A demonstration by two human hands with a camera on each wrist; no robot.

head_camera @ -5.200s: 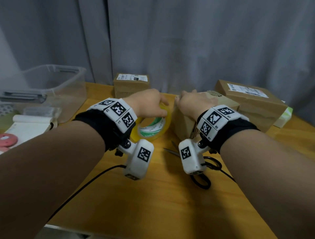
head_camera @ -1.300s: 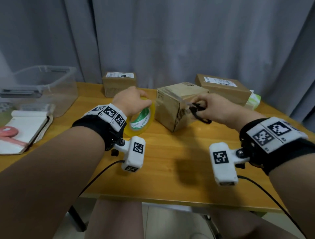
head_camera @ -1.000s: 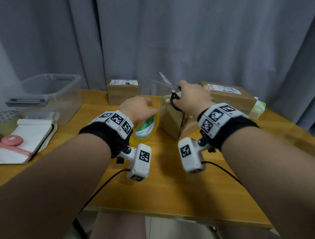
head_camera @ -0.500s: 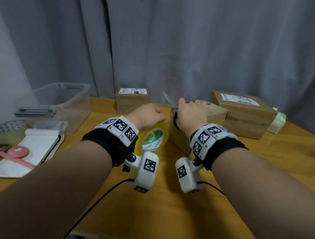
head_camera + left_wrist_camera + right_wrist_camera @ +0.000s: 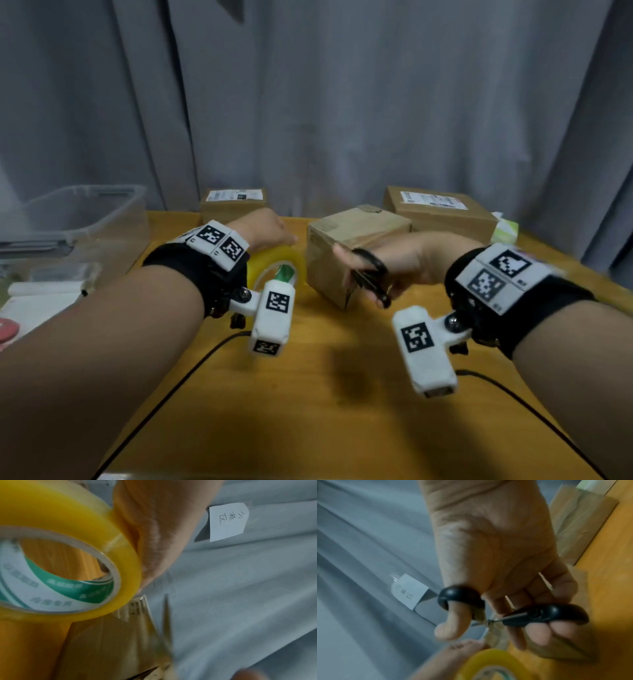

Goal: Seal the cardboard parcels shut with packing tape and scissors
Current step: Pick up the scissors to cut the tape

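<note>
My left hand grips a yellow roll of packing tape with a green and white core, standing on edge just left of a small cardboard parcel. In the left wrist view the tape roll fills the left, with the parcel below it. My right hand holds black-handled scissors in front of the parcel's right side. The right wrist view shows my thumb through one scissor loop and my fingers through the other; the blades are mostly hidden.
Two more labelled parcels stand at the back of the wooden table: a small one on the left and a flat one on the right. A clear plastic bin stands far left beside a paper roll. Grey curtain hangs behind.
My right hand has come down and to the right with the scissors, from over the parcel's top edge to its front right. My left hand still holds the tape roll.
</note>
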